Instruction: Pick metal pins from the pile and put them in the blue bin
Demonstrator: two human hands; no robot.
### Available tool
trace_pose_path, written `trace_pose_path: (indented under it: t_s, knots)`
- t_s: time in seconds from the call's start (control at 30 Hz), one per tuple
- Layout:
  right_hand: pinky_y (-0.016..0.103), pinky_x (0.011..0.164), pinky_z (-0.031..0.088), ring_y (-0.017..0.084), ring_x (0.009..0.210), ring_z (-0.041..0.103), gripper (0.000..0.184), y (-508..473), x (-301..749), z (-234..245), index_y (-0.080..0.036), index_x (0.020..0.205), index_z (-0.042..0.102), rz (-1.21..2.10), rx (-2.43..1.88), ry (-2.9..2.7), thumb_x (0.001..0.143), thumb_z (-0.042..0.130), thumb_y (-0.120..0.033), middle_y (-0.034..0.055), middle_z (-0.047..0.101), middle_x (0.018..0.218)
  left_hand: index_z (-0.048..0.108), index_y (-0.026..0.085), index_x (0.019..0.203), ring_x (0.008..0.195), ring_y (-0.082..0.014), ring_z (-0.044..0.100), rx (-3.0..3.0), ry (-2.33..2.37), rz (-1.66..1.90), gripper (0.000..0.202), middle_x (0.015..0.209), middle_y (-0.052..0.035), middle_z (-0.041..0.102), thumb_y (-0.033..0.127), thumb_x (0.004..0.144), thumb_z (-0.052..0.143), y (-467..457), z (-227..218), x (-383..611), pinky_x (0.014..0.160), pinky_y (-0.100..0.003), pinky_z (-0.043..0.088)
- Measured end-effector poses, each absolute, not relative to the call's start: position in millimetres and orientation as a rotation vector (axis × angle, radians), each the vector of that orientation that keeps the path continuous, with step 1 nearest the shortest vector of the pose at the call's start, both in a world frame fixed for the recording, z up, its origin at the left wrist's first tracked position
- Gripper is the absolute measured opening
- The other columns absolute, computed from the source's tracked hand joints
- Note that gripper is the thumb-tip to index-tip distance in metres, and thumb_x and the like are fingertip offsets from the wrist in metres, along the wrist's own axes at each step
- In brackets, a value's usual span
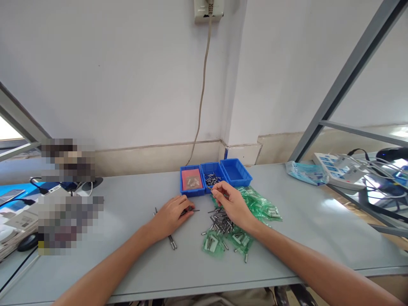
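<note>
My left hand (172, 216) rests low over the table with its fingers curled round thin metal pins (196, 210); one tip pokes out to the right. More metal pins (172, 243) lie under and in front of that palm. Held above the table, my right hand (232, 204) pinches a small thin pin with a brownish tip (209, 188) near the middle blue bin (206, 168); the fingers hide most of it. Below the right hand is a pile of metal pins (219, 223), with green plastic bags (259, 204) beside it. A small green bag (213, 244) with pins lies in front.
The middle bin holds small dark-and-silver parts. The left blue bin (182, 187) contains a pink sheet and a clear bag; the right blue bin (236, 171) stands beside them. Cables and devices (347, 170) sit far right, a black mouse (28, 242) far left. A blurred-out area is at left.
</note>
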State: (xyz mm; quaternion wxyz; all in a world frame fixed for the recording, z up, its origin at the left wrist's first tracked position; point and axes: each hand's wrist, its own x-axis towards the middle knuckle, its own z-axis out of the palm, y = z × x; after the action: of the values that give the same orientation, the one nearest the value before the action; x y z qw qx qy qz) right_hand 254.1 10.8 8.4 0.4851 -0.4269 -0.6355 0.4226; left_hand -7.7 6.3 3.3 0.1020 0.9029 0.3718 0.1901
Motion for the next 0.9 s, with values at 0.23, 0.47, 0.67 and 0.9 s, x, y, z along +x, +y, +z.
trace_pose_path:
  t_s: [0.23, 0.47, 0.67, 0.9]
  knots:
    - [0.031, 0.064, 0.045, 0.016, 0.068, 0.054, 0.034, 15.5, 252.8, 4.3, -0.023, 0.097, 0.062, 1.210, -0.973, -1.432, 0.099, 0.058, -0.056, -0.0001, 0.060, 0.081, 0.062, 0.022, 0.114, 0.096, -0.0207, 0.059, 2.651, 1.084, 0.553, 0.018, 0.103, -0.0045, 0.062, 0.033, 0.110, 0.048, 6.2, 4.2, -7.8, 0.088, -0.035, 0.049]
    - [0.031, 0.064, 0.048, 0.016, 0.069, 0.056, 0.029, 14.9, 252.1, 4.4, -0.024, 0.100, 0.057, 1.195, -0.940, -1.424, 0.100, 0.057, -0.053, -0.0005, 0.061, 0.085, 0.063, 0.022, 0.114, 0.095, -0.0210, 0.059, 2.666, 1.073, 0.561, 0.020, 0.104, -0.0052, 0.062, 0.033, 0.110, 0.047, 6.8, 4.1, -8.8, 0.088, -0.035, 0.050]
    - [0.031, 0.062, 0.050, 0.019, 0.076, 0.057, 0.023, 11.0, 253.1, 10.9, -0.026, 0.096, 0.059, 1.007, -1.009, -1.498, 0.098, 0.061, -0.048, 0.0018, 0.059, 0.091, 0.063, 0.022, 0.116, 0.097, -0.0212, 0.060, 2.660, 1.056, 0.577, 0.020, 0.106, -0.0059, 0.063, 0.033, 0.109, 0.048, 7.1, 4.5, -9.6, 0.088, -0.035, 0.051]
    - [0.032, 0.065, 0.049, 0.021, 0.084, 0.058, 0.016, 6.6, 253.1, 14.4, -0.026, 0.096, 0.065, 0.914, -1.043, -1.553, 0.094, 0.069, -0.042, 0.0036, 0.063, 0.093, 0.063, 0.022, 0.115, 0.097, -0.0211, 0.060, 2.655, 1.070, 0.544, 0.019, 0.105, -0.0054, 0.063, 0.032, 0.109, 0.048, 6.3, 7.1, -8.8, 0.087, -0.034, 0.051]
